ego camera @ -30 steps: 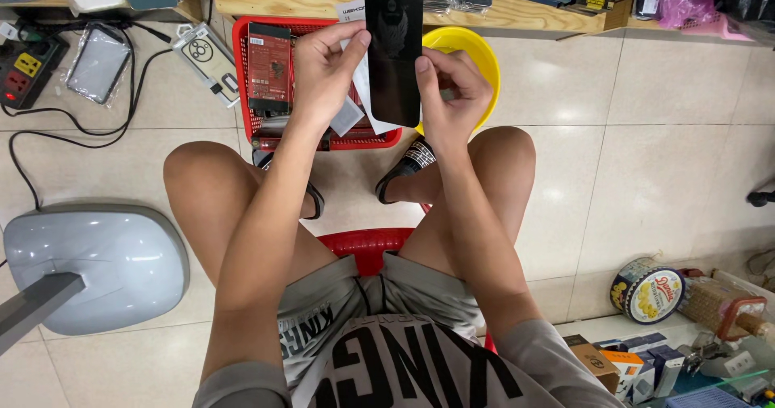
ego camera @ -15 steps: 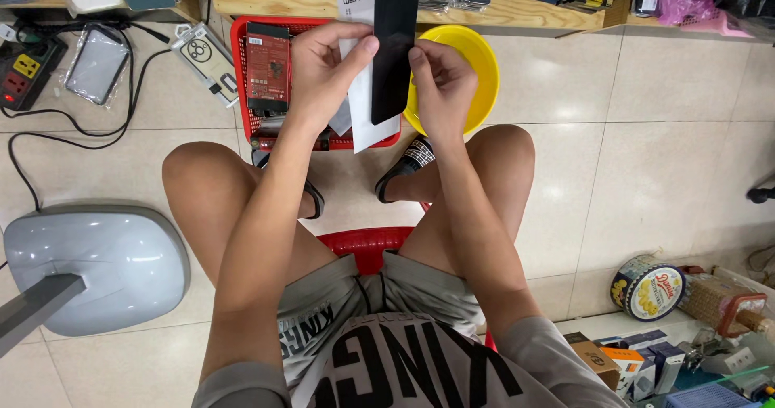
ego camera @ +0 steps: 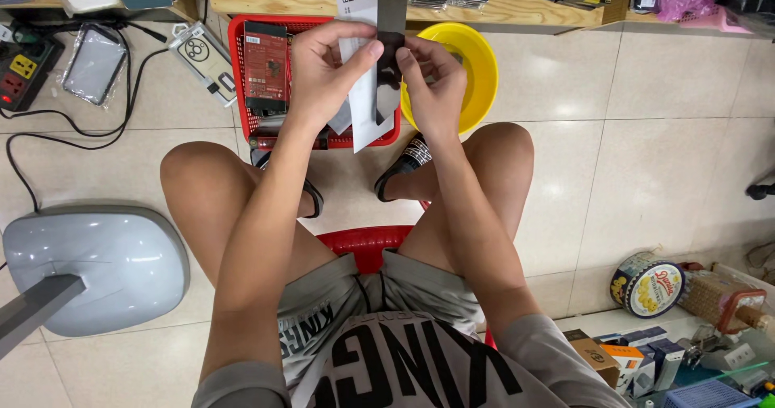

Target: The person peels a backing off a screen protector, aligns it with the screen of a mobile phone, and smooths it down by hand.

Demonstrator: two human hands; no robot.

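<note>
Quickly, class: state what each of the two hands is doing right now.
Left hand: closed, pinching the thin black glossy rectangular panel and the white paper sleeve behind it.
Right hand: closed, pinching the same panel's edge.

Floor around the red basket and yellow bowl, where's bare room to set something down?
Bare tile lies right of the yellow bowl, toward the round tin. Left of the red basket it is crowded: packaged cases, power strip, cables.

Bright, even light; glossy tile glare
</note>
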